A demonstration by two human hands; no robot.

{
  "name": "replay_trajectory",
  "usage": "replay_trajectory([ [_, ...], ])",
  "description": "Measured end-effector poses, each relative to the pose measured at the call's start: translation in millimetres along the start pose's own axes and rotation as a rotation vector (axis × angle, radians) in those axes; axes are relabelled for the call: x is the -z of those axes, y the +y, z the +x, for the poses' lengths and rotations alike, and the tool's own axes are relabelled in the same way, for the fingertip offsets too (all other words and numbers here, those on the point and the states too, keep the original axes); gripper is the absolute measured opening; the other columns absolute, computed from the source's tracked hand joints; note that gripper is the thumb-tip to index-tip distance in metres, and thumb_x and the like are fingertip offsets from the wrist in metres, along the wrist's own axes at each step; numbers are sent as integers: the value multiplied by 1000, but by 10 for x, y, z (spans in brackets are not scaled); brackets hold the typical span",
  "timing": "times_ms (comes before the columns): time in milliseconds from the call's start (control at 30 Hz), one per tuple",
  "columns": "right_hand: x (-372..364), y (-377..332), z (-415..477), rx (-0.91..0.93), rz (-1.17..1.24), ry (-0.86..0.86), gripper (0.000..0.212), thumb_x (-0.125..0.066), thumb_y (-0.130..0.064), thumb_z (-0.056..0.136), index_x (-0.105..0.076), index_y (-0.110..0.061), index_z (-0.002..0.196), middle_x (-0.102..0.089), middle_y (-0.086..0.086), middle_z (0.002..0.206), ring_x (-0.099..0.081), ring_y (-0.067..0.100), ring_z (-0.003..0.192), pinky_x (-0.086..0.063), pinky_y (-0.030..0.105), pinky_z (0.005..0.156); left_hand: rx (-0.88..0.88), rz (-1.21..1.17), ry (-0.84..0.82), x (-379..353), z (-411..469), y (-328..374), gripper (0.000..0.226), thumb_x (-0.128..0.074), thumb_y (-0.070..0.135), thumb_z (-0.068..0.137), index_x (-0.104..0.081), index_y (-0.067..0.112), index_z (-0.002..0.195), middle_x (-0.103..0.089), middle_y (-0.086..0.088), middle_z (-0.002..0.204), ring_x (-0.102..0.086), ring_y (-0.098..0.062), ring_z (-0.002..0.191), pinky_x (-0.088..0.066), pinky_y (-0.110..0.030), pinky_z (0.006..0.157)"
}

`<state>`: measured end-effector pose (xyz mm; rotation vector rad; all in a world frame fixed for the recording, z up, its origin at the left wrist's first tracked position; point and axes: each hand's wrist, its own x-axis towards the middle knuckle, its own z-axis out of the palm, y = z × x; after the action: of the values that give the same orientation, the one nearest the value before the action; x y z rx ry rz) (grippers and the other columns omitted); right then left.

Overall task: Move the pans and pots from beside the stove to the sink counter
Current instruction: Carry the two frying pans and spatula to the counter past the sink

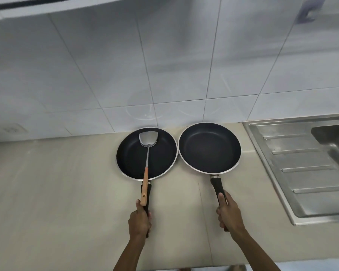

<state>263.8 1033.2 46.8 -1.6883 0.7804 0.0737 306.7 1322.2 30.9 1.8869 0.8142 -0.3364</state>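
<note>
Head view: both hands gripping pans on the surface (67,192), just left of the sink (301,173).
Left hand (139,222) fingers wrapping left pan (133,153) handle, spatula (147,153) riding inside; right hand (230,214) clamping right pan (209,147). Next, likely: letting go.

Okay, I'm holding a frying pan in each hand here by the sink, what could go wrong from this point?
The spatula lies loose in the left pan, its wooden handle over the rim by your left hand; tilting could slide it out. The right pan in your right hand nearly touches the left one, so they may knock. The sink edge is close on the right.
</note>
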Motion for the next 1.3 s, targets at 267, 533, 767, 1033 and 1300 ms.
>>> replay_trajectory([
  [267,-91,-148,178,5,-15,-46,27,-40,-42,106,-56,-23,118,-44,8,59,-36,14,38,-36,26,41,19,-27,-69,112,218,176,76,-23,57,104,-61,6,62,-52,-3,44,-42,-19,35,-36,-27,44],
  [533,-93,-168,176,2,-41,-67,27,-38,-42,107,-54,-23,116,-45,9,61,-38,15,40,-38,25,41,60,-43,-97,119,267,216,77,-21,59,103,-59,6,62,-50,-2,41,-40,-18,32,-36,-27,42],
  [767,-96,-196,140,-1,-24,-109,27,-38,-42,107,-52,-20,114,-44,8,61,-37,13,41,-38,25,41,72,-75,-120,133,241,250,77,-20,61,102,-57,6,63,-48,-3,41,-39,-18,33,-35,-27,39],
  [1033,-81,-241,91,-10,-63,-105,31,-37,-44,106,-52,-16,107,-48,10,63,-42,17,45,-42,28,44,35,-94,-156,166,217,243,75,-20,57,104,-58,6,65,-50,-3,43,-42,-19,37,-38,-30,46],
  [1300,-38,-263,23,-63,-147,-98,45,-38,-45,106,-55,-4,99,-60,12,70,-54,19,50,-50,29,46,37,-124,-116,202,158,64,76,-24,57,103,-64,5,67,-58,-6,48,-50,-23,42,-42,-29,47],
])
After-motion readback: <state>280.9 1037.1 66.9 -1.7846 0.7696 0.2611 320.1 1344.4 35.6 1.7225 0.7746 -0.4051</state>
